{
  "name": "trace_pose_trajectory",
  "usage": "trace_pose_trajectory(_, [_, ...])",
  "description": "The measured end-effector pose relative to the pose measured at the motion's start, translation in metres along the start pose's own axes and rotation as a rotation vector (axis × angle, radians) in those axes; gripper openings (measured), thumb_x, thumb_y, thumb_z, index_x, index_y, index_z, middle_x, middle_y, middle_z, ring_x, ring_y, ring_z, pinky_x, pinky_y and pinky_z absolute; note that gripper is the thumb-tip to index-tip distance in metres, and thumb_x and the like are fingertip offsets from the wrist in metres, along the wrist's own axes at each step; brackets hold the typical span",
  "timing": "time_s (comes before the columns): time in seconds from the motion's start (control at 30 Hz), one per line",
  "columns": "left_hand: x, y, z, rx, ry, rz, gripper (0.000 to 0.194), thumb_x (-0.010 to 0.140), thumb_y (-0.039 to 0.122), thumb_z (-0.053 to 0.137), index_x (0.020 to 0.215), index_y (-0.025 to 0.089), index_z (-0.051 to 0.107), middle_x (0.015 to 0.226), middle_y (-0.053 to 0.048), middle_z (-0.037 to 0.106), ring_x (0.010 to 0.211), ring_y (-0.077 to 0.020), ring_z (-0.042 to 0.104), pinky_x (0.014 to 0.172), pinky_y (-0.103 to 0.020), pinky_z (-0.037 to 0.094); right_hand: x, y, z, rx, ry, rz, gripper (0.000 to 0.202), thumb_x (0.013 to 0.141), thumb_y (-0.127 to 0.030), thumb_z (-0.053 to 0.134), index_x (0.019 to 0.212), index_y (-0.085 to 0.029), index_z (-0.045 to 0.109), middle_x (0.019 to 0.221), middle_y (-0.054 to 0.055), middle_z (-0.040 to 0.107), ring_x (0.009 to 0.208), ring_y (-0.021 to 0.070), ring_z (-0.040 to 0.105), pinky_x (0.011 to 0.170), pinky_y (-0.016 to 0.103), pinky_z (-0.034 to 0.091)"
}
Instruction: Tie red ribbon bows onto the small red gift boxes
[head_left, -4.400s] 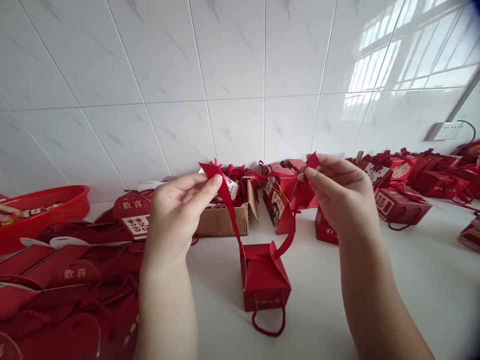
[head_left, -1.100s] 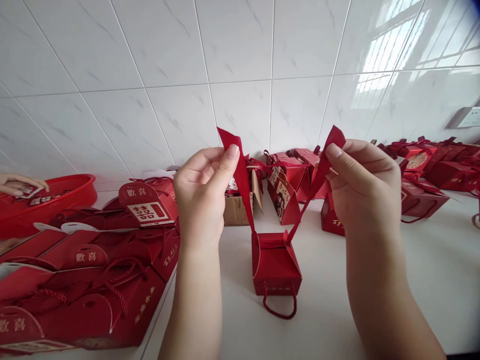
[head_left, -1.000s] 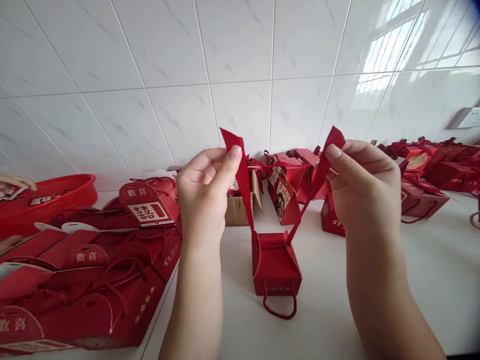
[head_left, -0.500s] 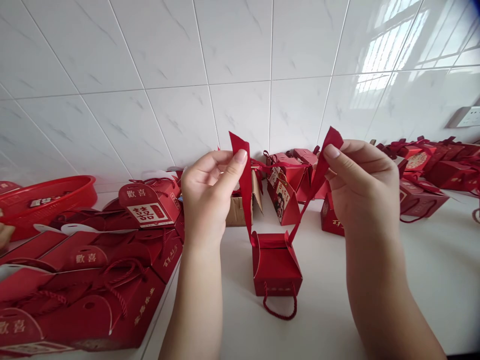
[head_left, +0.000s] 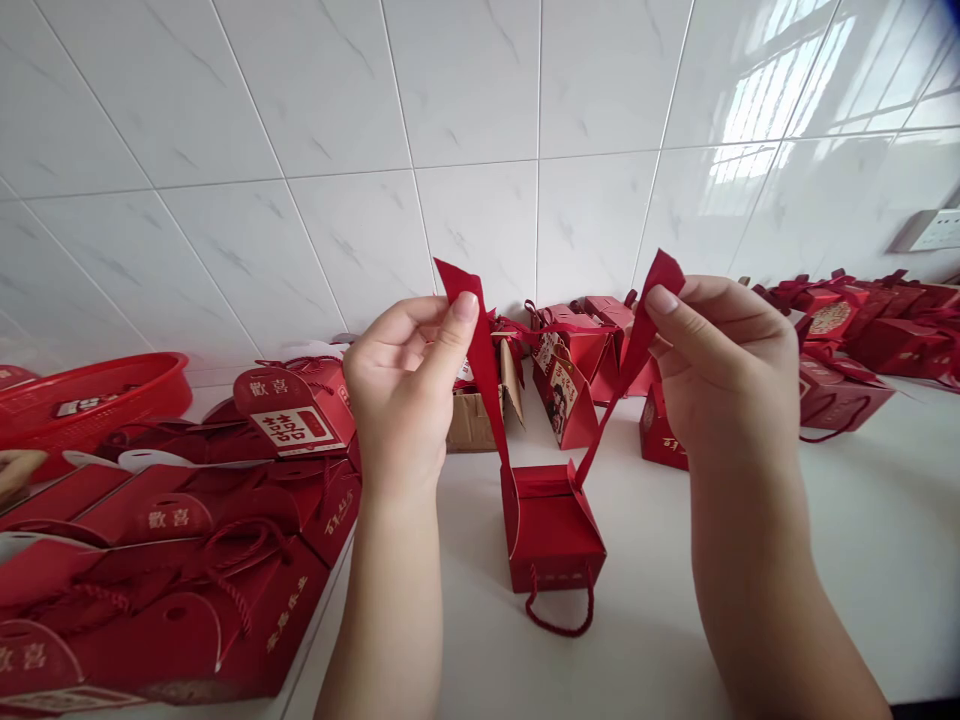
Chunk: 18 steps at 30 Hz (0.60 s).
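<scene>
A small red gift box stands on the white table, a twisted rope handle hanging at its front. Red ribbon runs up from both sides of the box top in a V shape. My left hand pinches one ribbon end between thumb and forefinger, its tip sticking up above the thumb. The other end is pinched the same way in my right hand. Both hands are raised above the box, apart from each other.
Several red boxes with rope handles are packed at the left, beside a red plastic basket and part of another person's hand. A cardboard box and more red boxes line the tiled wall.
My left hand has shifted slightly left with its ribbon end, so the ribbon ends are a little wider apart. My right hand has hardly moved. The other person's hand shows a little more.
</scene>
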<state>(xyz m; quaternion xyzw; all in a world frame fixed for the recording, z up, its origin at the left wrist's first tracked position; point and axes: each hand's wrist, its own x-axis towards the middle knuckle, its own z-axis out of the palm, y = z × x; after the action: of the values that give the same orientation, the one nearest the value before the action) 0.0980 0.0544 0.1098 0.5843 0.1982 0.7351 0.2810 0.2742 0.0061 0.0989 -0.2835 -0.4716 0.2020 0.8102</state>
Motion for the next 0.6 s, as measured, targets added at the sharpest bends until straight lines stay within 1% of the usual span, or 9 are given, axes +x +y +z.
trace_pose_trajectory(0.17, [0.0002, 0.0010, 0.0006, -0.009, -0.008, -0.009, 0.012, 0.073, 0.033, 0.075, 0.073, 0.023, 0.068, 0.073, 0.001, 0.068, 0.072, -0.0139, 0.065, 0.066, -0.027, 0.051, -0.0008, 0.0002, 0.0003, -0.033, -0.013, -0.013, 0.009, 0.077, -0.022, 0.073, 0.077, -0.030, 0.070, 0.080, -0.002, 0.067, 0.077, 0.0161, 0.064, 0.073, 0.033, 0.054])
trace_pose_trajectory(0.23, [-0.0001, 0.0021, 0.0016, -0.027, -0.027, -0.025, 0.014, 0.073, 0.034, 0.075, 0.074, 0.022, 0.069, 0.074, 0.000, 0.070, 0.072, -0.0141, 0.066, 0.068, -0.027, 0.052, -0.0010, 0.0003, 0.0007, -0.027, -0.020, -0.018, 0.008, 0.078, -0.022, 0.072, 0.077, -0.029, 0.068, 0.081, -0.002, 0.066, 0.078, 0.0158, 0.064, 0.073, 0.033, 0.054])
trace_pose_trajectory(0.3, [-0.0006, 0.0027, 0.0029, -0.053, -0.060, -0.062, 0.017, 0.074, 0.037, 0.074, 0.076, 0.021, 0.068, 0.071, 0.000, 0.070, 0.067, -0.0139, 0.066, 0.065, -0.027, 0.053, -0.0006, 0.0008, 0.0012, 0.006, -0.043, -0.015, 0.006, 0.080, -0.023, 0.070, 0.078, -0.027, 0.065, 0.079, -0.002, 0.065, 0.076, 0.0146, 0.065, 0.071, 0.031, 0.054])
trace_pose_trajectory(0.37, [-0.0011, 0.0021, 0.0040, -0.071, -0.108, -0.109, 0.019, 0.074, 0.038, 0.073, 0.077, 0.020, 0.068, 0.066, 0.000, 0.068, 0.057, -0.0127, 0.064, 0.058, -0.027, 0.051, 0.0004, 0.0019, 0.0016, 0.047, -0.093, 0.025, 0.007, 0.083, -0.026, 0.067, 0.081, -0.026, 0.060, 0.076, -0.003, 0.065, 0.070, 0.0135, 0.065, 0.065, 0.030, 0.054])
trace_pose_trajectory(0.4, [-0.0014, 0.0014, 0.0045, -0.073, -0.130, -0.128, 0.019, 0.074, 0.039, 0.073, 0.077, 0.021, 0.068, 0.062, 0.002, 0.067, 0.051, -0.0115, 0.062, 0.053, -0.026, 0.050, 0.0011, 0.0028, 0.0018, 0.059, -0.124, 0.056, 0.010, 0.083, -0.028, 0.066, 0.081, -0.025, 0.057, 0.074, -0.003, 0.064, 0.064, 0.0129, 0.065, 0.060, 0.028, 0.053])
trace_pose_trajectory(0.47, [-0.0019, -0.0008, 0.0050, -0.064, -0.158, -0.144, 0.018, 0.072, 0.038, 0.075, 0.075, 0.021, 0.069, 0.057, 0.003, 0.064, 0.045, -0.0097, 0.057, 0.048, -0.024, 0.046, 0.0022, 0.0050, 0.0025, 0.054, -0.185, 0.120, 0.016, 0.082, -0.031, 0.067, 0.082, -0.024, 0.053, 0.067, -0.005, 0.063, 0.051, 0.0105, 0.060, 0.047, 0.024, 0.048])
trace_pose_trajectory(0.53, [-0.0028, -0.0027, 0.0053, -0.055, -0.189, -0.149, 0.017, 0.071, 0.037, 0.076, 0.074, 0.021, 0.071, 0.058, 0.002, 0.065, 0.047, -0.0098, 0.057, 0.048, -0.024, 0.046, 0.0024, 0.0073, 0.0033, 0.021, -0.238, 0.167, 0.018, 0.081, -0.032, 0.069, 0.082, -0.023, 0.053, 0.061, -0.006, 0.060, 0.040, 0.0072, 0.051, 0.038, 0.021, 0.040])
trace_pose_trajectory(0.6, [-0.0042, -0.0030, 0.0057, -0.042, -0.248, -0.166, 0.017, 0.070, 0.036, 0.077, 0.076, 0.021, 0.072, 0.061, 0.001, 0.066, 0.052, -0.0110, 0.059, 0.050, -0.024, 0.047, 0.0014, 0.0092, 0.0045, -0.006, -0.288, 0.207, 0.017, 0.081, -0.033, 0.069, 0.083, -0.022, 0.056, 0.058, -0.006, 0.058, 0.036, 0.0049, 0.044, 0.034, 0.019, 0.033])
